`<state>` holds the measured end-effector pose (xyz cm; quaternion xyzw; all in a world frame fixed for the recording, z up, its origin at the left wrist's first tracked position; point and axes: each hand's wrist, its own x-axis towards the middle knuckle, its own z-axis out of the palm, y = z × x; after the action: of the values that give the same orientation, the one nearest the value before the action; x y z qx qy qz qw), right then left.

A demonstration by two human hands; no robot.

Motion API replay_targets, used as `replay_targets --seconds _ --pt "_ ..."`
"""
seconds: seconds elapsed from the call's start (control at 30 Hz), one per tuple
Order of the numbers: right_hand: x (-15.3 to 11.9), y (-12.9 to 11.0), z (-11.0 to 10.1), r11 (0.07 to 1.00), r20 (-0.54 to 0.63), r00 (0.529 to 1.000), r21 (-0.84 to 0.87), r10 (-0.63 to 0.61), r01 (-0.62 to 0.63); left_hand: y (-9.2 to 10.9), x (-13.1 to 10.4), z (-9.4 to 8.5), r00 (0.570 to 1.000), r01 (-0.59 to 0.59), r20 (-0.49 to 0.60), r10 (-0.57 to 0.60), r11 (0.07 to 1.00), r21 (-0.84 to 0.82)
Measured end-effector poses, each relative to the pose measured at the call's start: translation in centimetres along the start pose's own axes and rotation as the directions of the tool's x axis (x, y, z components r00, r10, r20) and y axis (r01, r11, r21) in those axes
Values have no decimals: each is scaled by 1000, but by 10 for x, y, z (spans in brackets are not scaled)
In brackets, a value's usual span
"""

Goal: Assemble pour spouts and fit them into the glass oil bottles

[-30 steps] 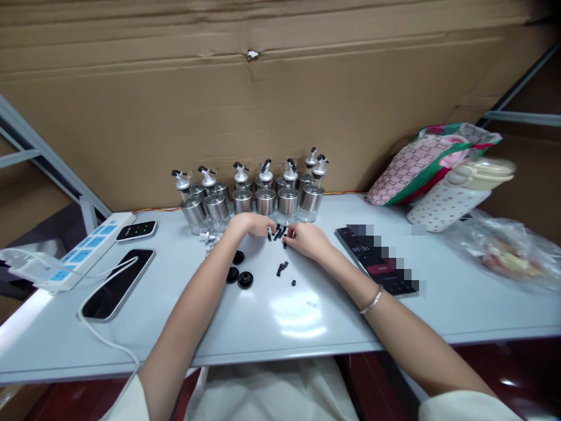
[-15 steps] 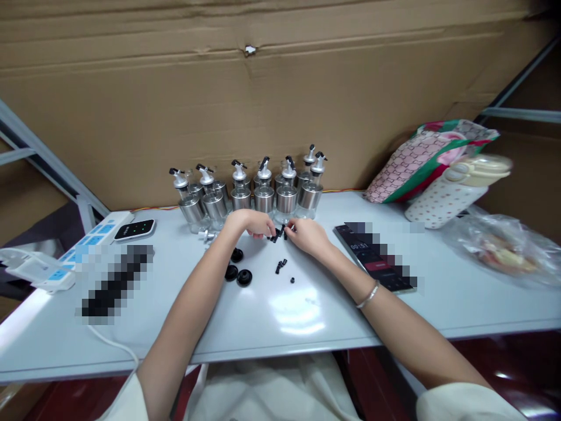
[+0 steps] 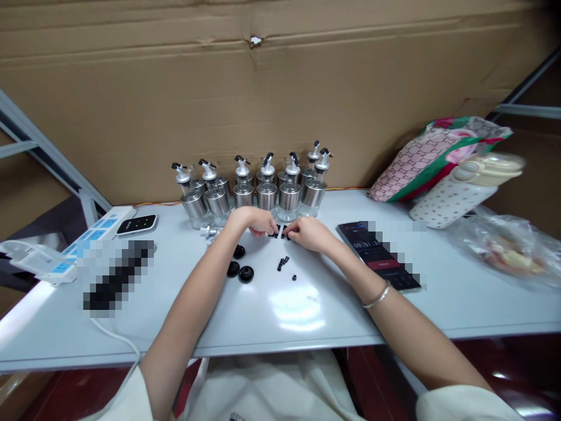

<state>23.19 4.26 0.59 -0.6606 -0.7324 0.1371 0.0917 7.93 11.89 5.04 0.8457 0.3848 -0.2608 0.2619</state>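
My left hand (image 3: 261,222) is closed in a pinch at a small black plastic piece (image 3: 277,232), just in front of the bottle row. Facing it across a narrow gap, my right hand (image 3: 310,233) has thumb and finger closed at another small black piece (image 3: 284,229). Nearer to me lies a little cluster of black pieces (image 3: 283,263), with a tiny black part (image 3: 294,278) beside it. Several round black caps (image 3: 246,273) rest by my left forearm. Silver pourer parts (image 3: 209,233) show partly behind that arm.
Glass bottles with steel bands (image 3: 267,197) and pourer tops stand along the cardboard wall. To the right are a phone (image 3: 377,254), a spotted flask (image 3: 456,196), a patterned bag (image 3: 416,161) and a clear plastic bag (image 3: 504,251). A power strip (image 3: 99,237) lies left.
The black pieces between my hands have gone from one joined clump to two groups with a gap between. Both hands stay close to the same spot, and the view has shifted slightly.
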Motion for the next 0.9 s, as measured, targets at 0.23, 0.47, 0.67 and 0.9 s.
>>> replay_targets --seconds 0.23,0.47,0.67,0.9 --pt "1 3 -3 999 -46 998 -17 48 -49 -9 -13 -6 998 40 -46 -41 999 -28" --pt "2 4 2 999 -15 1000 -28 24 -24 -6 -7 -3 995 95 -40 -96 995 -15" --pt "3 4 4 999 -20 1000 -27 -19 18 -3 -5 -2 997 72 -33 -73 997 -20" --pt "1 2 4 999 -31 999 -41 -36 35 -2 -8 -2 999 40 -24 -41 999 -31"
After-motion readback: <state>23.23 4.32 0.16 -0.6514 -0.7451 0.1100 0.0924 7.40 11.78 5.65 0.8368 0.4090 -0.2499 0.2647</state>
